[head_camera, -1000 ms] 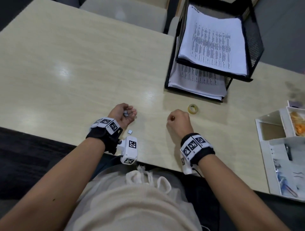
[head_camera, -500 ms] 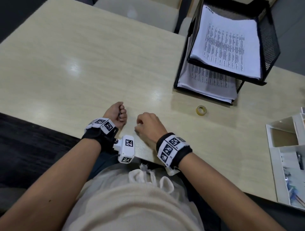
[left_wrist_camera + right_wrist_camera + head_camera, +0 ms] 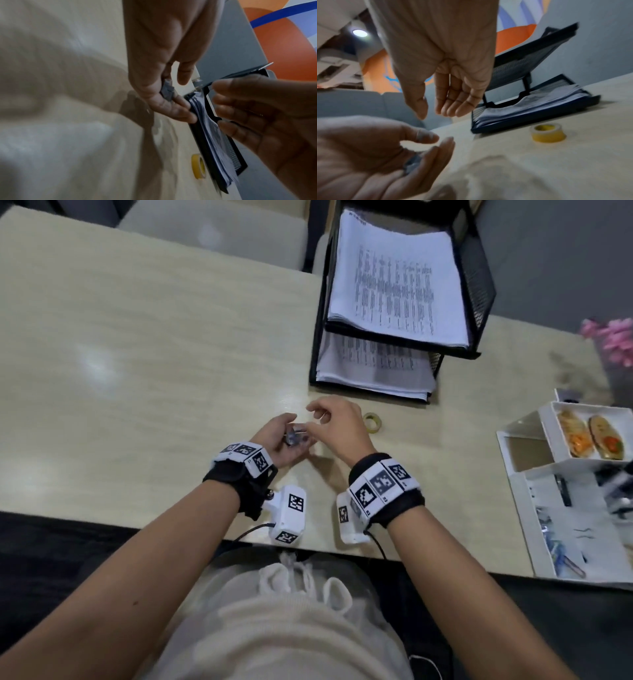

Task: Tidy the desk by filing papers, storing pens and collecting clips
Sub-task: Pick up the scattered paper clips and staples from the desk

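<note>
step: collecting clips | left hand (image 3: 279, 440) cups binder clips (image 3: 294, 438) | right hand (image 3: 337, 424) above, fingers loose, empty | next: carry to organizer tray (image 3: 579, 529)

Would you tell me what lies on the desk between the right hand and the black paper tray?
Only the yellow tape roll, standing on bare desk just before the black paper tray; the right wrist view shows it best.

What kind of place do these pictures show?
Probably an office or shared workspace. A pale desk carries a black two-tier mesh tray stacked with printed papers, a yellow tape roll, and a white organiser for small stationery.
</note>
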A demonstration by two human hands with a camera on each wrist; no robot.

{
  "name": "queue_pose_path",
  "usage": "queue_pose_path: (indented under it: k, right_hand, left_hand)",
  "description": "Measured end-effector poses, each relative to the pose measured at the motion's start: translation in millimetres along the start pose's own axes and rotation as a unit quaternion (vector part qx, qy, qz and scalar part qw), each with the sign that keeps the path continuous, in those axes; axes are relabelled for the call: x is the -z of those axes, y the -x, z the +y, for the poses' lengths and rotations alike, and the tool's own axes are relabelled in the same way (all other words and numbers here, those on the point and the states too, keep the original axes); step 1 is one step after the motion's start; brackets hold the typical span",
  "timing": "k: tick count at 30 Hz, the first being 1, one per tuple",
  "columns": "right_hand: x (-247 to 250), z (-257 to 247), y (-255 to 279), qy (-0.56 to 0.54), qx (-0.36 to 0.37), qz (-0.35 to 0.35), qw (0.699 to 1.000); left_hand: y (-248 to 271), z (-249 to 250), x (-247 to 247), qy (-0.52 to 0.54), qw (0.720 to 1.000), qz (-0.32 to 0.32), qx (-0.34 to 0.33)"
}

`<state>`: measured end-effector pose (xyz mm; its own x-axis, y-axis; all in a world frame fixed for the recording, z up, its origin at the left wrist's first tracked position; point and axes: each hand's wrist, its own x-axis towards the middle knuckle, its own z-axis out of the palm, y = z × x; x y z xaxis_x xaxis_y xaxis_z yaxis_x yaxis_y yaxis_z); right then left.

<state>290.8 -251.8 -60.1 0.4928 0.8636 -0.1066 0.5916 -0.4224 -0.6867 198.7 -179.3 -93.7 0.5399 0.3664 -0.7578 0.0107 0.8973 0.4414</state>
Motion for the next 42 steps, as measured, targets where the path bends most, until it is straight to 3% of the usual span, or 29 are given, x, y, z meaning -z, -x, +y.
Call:
queue_pose_path:
  k: [2,4,8,10,15,19,24,31,34,36,38,42]
  right_hand:
    - [16.6,18.9,-6.0,-0.010,-0.036,0.060,0.997]
    - [25.6,41.1,-9.3,0.027,-0.069,0.076,0.994]
    - [23.4,76.8,-0.1,0.188,-0.040,-0.041,0.980]
    - [23.4,93.4,12.0,0.200,-0.015,-0.056,0.978]
    - [53.4,147.8,69.1,0.164,-0.045,0.011,0.985]
    - [110.8,190.7,112.7,0.145,-0.156,0.073,0.974]
    - [177.2,219.8,131.9,0.111,-0.211,0.209,0.948]
    - [203.8,250.3,128.0,0.158,-0.224,0.164,0.948]
    - [209.9,255.2,150.0,0.114,-0.209,0.176,0.955]
    - [219.0,251.6,176.0,0.078,-0.197,0.201,0.956]
    - [223.7,248.3,210.9,0.039,-0.204,0.222,0.953]
    - [210.0,243.9,295.1,0.000,-0.275,0.218,0.936]
  left_hand:
    - [-7.5,1.3,-13.6,-0.038,0.999,0.003,0.011]
    - [-14.4,2.4,-21.6,-0.089,0.996,0.012,0.016]
    - [-27.0,-3.5,-34.8,-0.158,0.986,0.037,0.024]
    - [-33.0,-10.4,-47.3,-0.178,0.983,0.047,0.025]
    - [-41.4,-43.3,-112.4,-0.254,0.967,0.013,0.031]
    - [-36.0,-84.2,-183.4,-0.373,0.926,-0.035,0.049]
    - [-33.0,-137.2,-250.5,-0.451,0.886,-0.088,0.070]
    - [-30.9,-183.0,-284.6,-0.499,0.857,-0.114,0.068]
    - [-26.3,-199.4,-291.6,-0.558,0.818,-0.136,0.042]
    - [-21.8,-212.7,-300.6,-0.606,0.777,-0.168,0.015]
    - [-17.1,-225.4,-312.0,-0.673,0.712,-0.197,-0.025]
    - [-13.2,-246.8,-333.7,-0.811,0.546,-0.171,-0.121]
